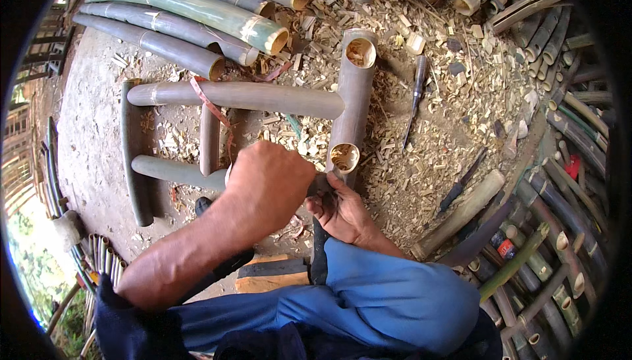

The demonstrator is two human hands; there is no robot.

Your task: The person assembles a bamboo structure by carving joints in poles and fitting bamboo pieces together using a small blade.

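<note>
A bamboo frame lies on the ground in front of me. Its thick crosspiece [349, 93] has two round cut holes, showing pale wood inside. The far rail [243, 97] meets this crosspiece between the holes. My left hand [273, 179] is closed in a fist over the near bamboo rail [174, 170]; its palm side is hidden. Beside the lower hole, my right hand [345, 212] has thumb and fingers curled at that rail's end, close to the crosspiece. A short rung [209, 139] and a thinner end bar [136, 156] join the rails on the left.
Cut bamboo poles [191, 14] lie at the far left, with more stacked at the right [573, 136]. A slim dark-handled tool [418, 90] and a black-handled knife [464, 179] rest among wood chips. A wooden block [273, 274] is near my legs. A reddish strip [210, 102] hangs over the far rail.
</note>
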